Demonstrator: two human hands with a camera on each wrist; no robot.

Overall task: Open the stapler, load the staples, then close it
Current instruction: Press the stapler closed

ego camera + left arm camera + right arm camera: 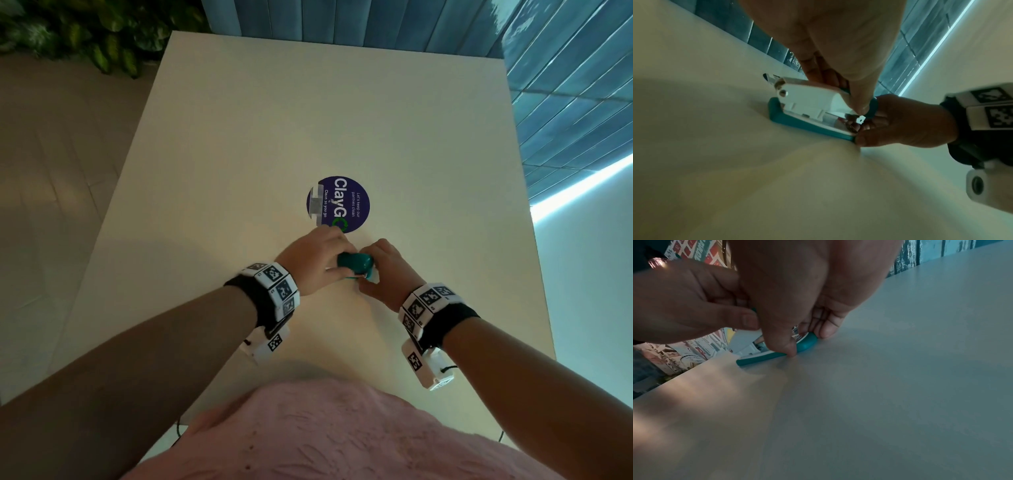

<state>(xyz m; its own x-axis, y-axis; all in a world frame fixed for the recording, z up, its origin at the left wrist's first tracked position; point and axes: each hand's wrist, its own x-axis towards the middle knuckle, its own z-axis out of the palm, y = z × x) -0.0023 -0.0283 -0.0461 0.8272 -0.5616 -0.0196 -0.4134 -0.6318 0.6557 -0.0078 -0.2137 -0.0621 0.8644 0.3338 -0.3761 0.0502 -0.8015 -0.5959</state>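
A small teal and white stapler (354,263) stands on the cream table (308,120), just in front of a round sticker. My left hand (317,260) grips its top part from the left, thumb and fingers pinching the white body (809,97). My right hand (380,270) holds the front end of the teal base (805,344) against the table, thumb on the near side and fingers behind. In the left wrist view the top part stands a little above the teal base (807,125), with a shiny metal strip showing between them. No loose staples show in any view.
A round purple "ClayGo" sticker (338,204) lies just beyond the hands. The table's far edge meets a blue upholstered bench (342,20). Potted leaves (85,34) stand at the far left, over a tiled floor. Blue wall tiles (575,102) run along the right.
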